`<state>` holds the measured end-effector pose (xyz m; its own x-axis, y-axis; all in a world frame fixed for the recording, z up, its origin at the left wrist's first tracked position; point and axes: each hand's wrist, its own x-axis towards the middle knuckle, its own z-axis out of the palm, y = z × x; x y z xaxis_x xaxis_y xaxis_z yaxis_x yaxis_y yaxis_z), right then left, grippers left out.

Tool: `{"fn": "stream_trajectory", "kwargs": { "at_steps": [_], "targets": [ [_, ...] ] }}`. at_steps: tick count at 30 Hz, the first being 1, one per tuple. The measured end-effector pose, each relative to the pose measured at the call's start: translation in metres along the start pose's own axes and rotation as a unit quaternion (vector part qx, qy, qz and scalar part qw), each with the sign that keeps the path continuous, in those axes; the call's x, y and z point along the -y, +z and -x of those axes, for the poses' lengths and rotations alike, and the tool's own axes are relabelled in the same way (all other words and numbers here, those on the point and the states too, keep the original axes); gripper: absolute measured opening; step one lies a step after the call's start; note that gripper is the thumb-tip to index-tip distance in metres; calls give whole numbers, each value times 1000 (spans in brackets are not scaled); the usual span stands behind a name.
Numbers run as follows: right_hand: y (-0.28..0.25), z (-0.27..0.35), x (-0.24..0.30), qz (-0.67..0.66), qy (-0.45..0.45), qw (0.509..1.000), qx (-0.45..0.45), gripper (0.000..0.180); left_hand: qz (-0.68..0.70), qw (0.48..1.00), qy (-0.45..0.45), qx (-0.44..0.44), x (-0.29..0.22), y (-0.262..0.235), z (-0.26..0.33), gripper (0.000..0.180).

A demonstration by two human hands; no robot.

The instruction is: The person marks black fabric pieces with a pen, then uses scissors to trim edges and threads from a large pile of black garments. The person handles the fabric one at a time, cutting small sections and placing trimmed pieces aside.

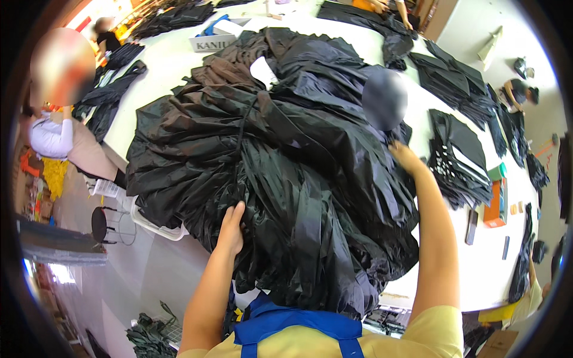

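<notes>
A big heap of thin, shiny black fabric [310,137] lies in front of me on the white table, full of folds and gathers. A dark band or cord runs down its middle. My left hand [231,230] is at the near left side of the heap, closed on a gathered part of the fabric, its fingers partly hidden in the folds. At the right side, my right hand [407,158] grips the fabric's edge with bent fingers. A white piece of paper or cloth [263,73] sits among the folds near the top.
Stacks of folded black pieces [456,149] lie on the table's right side, near an orange box [495,203] and a dark bar-shaped object [471,227]. A grey-white carton [219,37] stands at the back. Other people work around the table. A black stool [102,224] stands at left.
</notes>
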<state>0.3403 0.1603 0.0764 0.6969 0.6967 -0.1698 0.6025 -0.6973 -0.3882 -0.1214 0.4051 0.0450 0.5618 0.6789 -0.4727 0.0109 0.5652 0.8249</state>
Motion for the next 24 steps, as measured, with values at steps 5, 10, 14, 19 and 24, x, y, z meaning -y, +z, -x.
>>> {"fn": "stream_trajectory", "kwargs": {
  "at_steps": [5, 10, 14, 19, 24],
  "targets": [
    [32, 71, 32, -174, -28, 982, 69, 28, 9, 999, 23, -41, -21, 22, -44, 44],
    [98, 151, 100, -270, -110, 951, 104, 38, -130, 991, -9, -9, -39, -31, -94, 35],
    [145, 194, 186, -318, -195, 917, 142, 29, -161, 977, -81, 112, -79, -84, -137, 33],
    [174, 238, 274, -415, -24, 822, 390, 45, -188, 969, -92, 133, -112, -93, -135, 34],
    [60, 217, 218, -335, -187, 803, 456, 46, -182, 976, -80, 87, -138, -134, -111, 35]
  ]
}}
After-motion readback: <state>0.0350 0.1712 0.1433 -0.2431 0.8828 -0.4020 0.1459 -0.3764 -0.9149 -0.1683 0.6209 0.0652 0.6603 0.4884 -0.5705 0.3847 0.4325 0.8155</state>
